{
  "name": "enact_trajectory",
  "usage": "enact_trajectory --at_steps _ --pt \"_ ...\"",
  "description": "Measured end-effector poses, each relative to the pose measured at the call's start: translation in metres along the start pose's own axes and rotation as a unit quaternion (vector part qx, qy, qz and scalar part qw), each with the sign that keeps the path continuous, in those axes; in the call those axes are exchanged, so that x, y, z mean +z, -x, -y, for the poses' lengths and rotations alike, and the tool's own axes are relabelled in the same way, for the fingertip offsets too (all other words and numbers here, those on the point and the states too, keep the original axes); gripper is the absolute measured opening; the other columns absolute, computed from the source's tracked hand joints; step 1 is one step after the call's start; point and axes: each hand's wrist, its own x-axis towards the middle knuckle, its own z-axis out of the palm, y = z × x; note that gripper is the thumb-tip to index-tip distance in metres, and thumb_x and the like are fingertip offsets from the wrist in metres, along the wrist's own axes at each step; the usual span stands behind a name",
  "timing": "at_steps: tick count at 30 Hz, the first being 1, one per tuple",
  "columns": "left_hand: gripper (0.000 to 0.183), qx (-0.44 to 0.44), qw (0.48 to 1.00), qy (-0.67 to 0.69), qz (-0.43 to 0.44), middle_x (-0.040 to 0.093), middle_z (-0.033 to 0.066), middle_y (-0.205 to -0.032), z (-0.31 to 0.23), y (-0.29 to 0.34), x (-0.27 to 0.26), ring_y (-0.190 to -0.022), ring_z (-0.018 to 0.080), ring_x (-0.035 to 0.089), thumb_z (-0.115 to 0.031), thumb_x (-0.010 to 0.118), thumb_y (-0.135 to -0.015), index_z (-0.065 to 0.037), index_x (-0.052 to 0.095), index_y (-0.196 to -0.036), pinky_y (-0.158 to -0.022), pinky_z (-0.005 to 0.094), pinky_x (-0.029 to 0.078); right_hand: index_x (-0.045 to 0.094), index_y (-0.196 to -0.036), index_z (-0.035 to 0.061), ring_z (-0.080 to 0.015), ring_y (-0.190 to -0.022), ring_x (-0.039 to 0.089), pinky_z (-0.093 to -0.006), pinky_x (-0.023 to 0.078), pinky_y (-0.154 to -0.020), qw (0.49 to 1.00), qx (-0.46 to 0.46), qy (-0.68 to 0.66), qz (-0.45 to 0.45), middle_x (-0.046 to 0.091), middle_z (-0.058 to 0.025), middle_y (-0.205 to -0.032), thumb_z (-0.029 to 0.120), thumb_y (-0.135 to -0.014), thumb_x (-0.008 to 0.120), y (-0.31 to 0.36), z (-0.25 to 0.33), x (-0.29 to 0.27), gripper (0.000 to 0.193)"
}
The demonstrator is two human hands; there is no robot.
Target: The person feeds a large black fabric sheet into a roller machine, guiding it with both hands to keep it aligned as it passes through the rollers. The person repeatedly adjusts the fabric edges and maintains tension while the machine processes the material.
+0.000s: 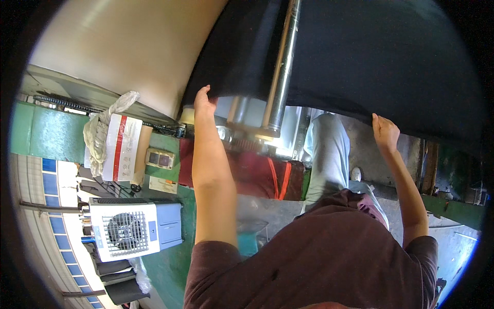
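A wide black sheet of cloth (pixel 370 56) stretches across the upper part of the head view. My left hand (pixel 206 101) is closed at its near left edge, arm reaching straight forward. Farther right, my right hand (pixel 386 133) pinches the same edge between thumb and fingers. Between the two hands, a shiny metal roller (pixel 282 72) runs away from me, with the cloth on both sides of it. Its near end stands out past the cloth edge, close to my left hand.
A large smooth metal drum or panel (pixel 123 46) rises at the upper left. Along the green machine frame (pixel 46 131) sit a white carton (pixel 121 149), a greyish rag (pixel 98 136) and a small switch box (pixel 160 159). A fan cooler (pixel 128 229) stands at the left. Orange straps (pixel 284 180) lie over dark red material.
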Motion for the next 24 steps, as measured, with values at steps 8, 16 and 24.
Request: enact_trajectory --at_steps 8,16,24 --pt "0.023 0.010 0.998 0.056 -0.023 0.054 0.0091 -0.099 -0.001 0.005 0.000 -0.080 0.0224 0.050 -0.005 0.048 -0.076 -0.009 0.058 -0.096 -0.061 0.0331 0.045 0.048 -0.050 0.0078 -0.0258 -0.048 0.053 -0.0361 0.040 -0.044 0.999 -0.029 -0.035 -0.002 0.051 -0.0082 -0.052 0.021 -0.080 0.056 -0.008 0.049 0.021 0.033" --pt "0.018 0.012 0.990 0.048 -0.132 0.056 0.0086 -0.095 -0.007 0.001 -0.006 -0.077 0.0234 0.055 -0.004 0.053 -0.075 -0.007 0.059 -0.092 -0.058 0.0343 0.046 0.048 -0.050 0.0078 -0.0251 -0.047 0.054 -0.0359 0.041 -0.043 0.994 -0.065 -0.087 0.017 0.052 -0.0076 -0.051 0.020 -0.077 0.058 -0.021 0.098 0.035 0.032" --pt "0.017 0.021 0.991 0.055 -0.119 0.058 0.0101 -0.095 -0.004 0.004 -0.002 -0.074 0.0240 0.056 -0.001 0.053 -0.072 -0.007 0.063 -0.086 -0.053 0.0343 0.044 0.046 -0.050 0.0092 -0.0241 -0.047 0.055 -0.0347 0.042 -0.041 0.988 -0.118 -0.099 0.004 0.052 -0.0068 -0.051 0.024 -0.077 0.060 -0.036 0.133 0.053 0.034"
